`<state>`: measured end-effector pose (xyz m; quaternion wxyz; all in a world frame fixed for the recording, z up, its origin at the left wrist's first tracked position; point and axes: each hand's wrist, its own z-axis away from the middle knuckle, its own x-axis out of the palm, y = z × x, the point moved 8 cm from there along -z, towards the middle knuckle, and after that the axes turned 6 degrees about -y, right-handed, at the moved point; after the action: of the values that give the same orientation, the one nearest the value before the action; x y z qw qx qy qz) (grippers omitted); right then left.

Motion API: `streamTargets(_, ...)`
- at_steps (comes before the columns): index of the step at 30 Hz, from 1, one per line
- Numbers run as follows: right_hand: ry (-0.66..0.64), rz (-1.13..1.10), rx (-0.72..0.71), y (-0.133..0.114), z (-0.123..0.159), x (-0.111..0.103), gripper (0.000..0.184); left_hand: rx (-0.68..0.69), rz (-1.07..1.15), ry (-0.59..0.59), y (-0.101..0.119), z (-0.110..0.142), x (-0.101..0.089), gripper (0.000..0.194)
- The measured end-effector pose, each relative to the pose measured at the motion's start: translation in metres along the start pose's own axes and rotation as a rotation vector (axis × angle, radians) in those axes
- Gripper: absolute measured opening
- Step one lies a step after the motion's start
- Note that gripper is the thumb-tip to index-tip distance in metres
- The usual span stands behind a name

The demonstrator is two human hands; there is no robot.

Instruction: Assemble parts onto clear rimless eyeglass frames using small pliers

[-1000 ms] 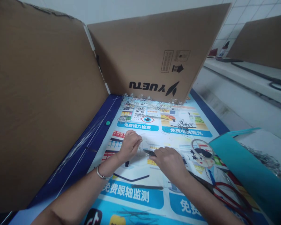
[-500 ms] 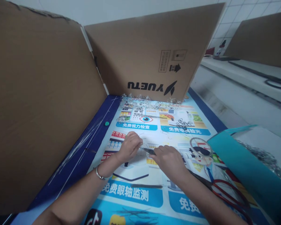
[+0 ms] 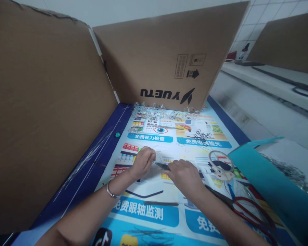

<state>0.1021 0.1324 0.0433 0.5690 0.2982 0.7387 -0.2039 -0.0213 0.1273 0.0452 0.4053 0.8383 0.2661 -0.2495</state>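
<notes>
My left hand [image 3: 143,161], with a silver bangle at the wrist, is closed in a pinch on a thin wire, only faintly visible at its fingertips. My right hand [image 3: 186,176] is wrapped round a tool whose dark, narrow tip resembles needle-nose pliers [image 3: 162,166]; the palm hides its handles. That tip points left and reaches almost to the left fingertips, where the wire is. Whether the jaws grip it I cannot tell. Under my right forearm lies a pair of scissors [image 3: 248,209] with red handles.
Cardboard panels [image 3: 166,51] stand at the left and back. Clear wire pieces [image 3: 154,111] line the back panel's foot. Straight wires [image 3: 89,159] lie left, dark loops [image 3: 202,135] beyond my hands, a ring-shaped coil [image 3: 221,160] right. A teal box [image 3: 269,177] holds tangled wire [image 3: 289,171].
My left hand has turned slightly and dipped a little, with its fingertips staying near the tool's tip. The right hand keeps its grip in nearly the same place. The view has shifted slightly.
</notes>
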Motion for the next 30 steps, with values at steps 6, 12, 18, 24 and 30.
streamTargets(6, 0.002, -0.004, 0.009, 0.0, 0.0, 0.0, 0.029, -0.028, -0.001, 0.028, -0.002, 0.0, -0.001, 0.02)
streamTargets(12, -0.013, -0.046, 0.028, 0.003, 0.001, 0.006, 0.033, -0.062, 0.018, 0.055, -0.008, 0.002, -0.002, 0.02)
streamTargets(18, -0.114, -0.201, 0.094, 0.009, -0.002, 0.011, 0.029, -0.068, 0.022, 0.045, -0.007, 0.001, -0.002, 0.018)
streamTargets(24, -0.224, -0.298, 0.121, 0.008, -0.003, 0.014, 0.028, -0.005, 0.013, 0.039, -0.002, 0.001, -0.001, 0.015)
streamTargets(30, -0.262, -0.247, 0.129, 0.002, -0.004, 0.013, 0.027, 0.029, -0.009, 0.019, 0.002, 0.0, 0.001, 0.012)
